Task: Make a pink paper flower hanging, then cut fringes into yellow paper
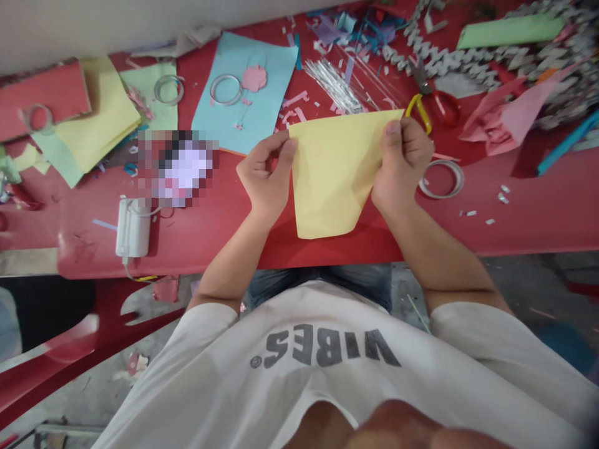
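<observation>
Past a white printed shirt (pixel 327 349), a smooth pale-yellow paper sheet (pixel 332 178), narrowing downward, is held over the red tabletop (pixel 515 209), its upper corners pinched in the grips of left hand (pixel 264 178) and right hand (pixel 402 165).

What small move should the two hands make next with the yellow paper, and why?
Probably lower the yellow paper flat onto the red table. The left hand and the right hand each pinch one upper corner, the sheet looks slightly lifted and curved, and bare table lies just beneath it.
</observation>
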The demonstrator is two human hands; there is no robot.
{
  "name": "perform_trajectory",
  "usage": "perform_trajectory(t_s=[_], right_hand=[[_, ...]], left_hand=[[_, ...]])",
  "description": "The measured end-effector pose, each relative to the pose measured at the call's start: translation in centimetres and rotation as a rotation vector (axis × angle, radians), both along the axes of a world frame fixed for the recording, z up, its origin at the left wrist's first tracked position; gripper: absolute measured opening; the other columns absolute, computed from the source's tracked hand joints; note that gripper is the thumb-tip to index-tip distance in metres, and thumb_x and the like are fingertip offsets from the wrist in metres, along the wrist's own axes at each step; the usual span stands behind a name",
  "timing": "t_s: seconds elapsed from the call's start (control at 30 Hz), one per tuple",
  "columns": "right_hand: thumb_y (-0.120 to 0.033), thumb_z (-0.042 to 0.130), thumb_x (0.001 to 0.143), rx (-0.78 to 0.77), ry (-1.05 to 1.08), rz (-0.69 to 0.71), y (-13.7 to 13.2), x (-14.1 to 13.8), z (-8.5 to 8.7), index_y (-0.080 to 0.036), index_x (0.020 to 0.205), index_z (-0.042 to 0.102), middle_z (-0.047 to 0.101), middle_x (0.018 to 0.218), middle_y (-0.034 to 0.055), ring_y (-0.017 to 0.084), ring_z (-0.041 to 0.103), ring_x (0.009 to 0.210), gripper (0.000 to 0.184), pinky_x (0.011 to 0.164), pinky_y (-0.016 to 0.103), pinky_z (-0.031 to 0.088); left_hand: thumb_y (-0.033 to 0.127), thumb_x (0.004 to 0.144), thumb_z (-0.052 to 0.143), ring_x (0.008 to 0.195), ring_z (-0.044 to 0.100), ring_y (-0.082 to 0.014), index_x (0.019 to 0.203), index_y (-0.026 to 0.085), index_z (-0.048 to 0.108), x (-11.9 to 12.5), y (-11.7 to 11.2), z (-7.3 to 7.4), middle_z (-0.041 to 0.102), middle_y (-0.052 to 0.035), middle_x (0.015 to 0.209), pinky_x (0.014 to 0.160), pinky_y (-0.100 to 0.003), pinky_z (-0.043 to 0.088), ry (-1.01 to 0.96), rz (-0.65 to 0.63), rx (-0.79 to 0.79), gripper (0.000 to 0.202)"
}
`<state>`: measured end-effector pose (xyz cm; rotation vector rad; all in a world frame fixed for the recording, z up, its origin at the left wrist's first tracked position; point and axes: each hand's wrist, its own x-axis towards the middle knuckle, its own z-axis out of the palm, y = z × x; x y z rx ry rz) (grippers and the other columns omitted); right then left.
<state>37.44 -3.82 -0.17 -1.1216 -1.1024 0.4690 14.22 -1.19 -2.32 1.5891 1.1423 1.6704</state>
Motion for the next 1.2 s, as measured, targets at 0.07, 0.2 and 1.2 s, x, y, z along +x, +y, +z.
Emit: perform_trajectory(t_s=[0.07, 0.2, 1.2], right_hand=[[-0.072, 0.065, 0.107, -0.022, 0.007, 0.004, 0.1, 0.0, -0.4, -0.027, 0.077, 0.049, 0.040, 0.074, -0.0024, 0.017, 0.032, 0.069, 0.057, 0.070, 0.036, 0.035], [-0.074, 0.067, 0.105, -0.020, 0.038, -0.016, 0.5, 0.1, -1.0, -0.029, 0.075, 0.049, 0.041, 0.073, -0.0005, 0.021, 0.034, 0.070, 0.057, 0.070, 0.039, 0.037], [-0.081, 0.063, 0.102, 0.021, -0.099, -0.104, 0.1, 0.3, 0.6, -0.028, 0.065, 0.041, 0.034, 0.063, -0.0023, 0.017, 0.030, 0.062, 0.069, 0.062, 0.038, 0.033]], left_hand=[[0.061, 0.105, 0.076, 0.114, 0.083, -0.0251, 0.121, 0.032, 0.082, 0.1, -0.1, 0.2, 0.084, -0.0015, 0.111, 0.105, -0.043, 0.070, 0.006, 0.012, 0.005, 0.034], [0.057, 0.104, 0.078, 0.108, 0.083, -0.0252, 0.117, 0.030, 0.084, 0.4, -0.5, 1.0, 0.084, -0.0027, 0.107, 0.101, -0.043, 0.070, -0.006, 0.035, -0.028, 0.031], [0.063, 0.101, 0.081, 0.073, 0.065, -0.0185, 0.102, 0.033, 0.085, 0.5, -0.8, 2.5, 0.074, -0.0006, 0.086, 0.072, -0.037, 0.057, -0.063, 0.030, -0.026, 0.030]])
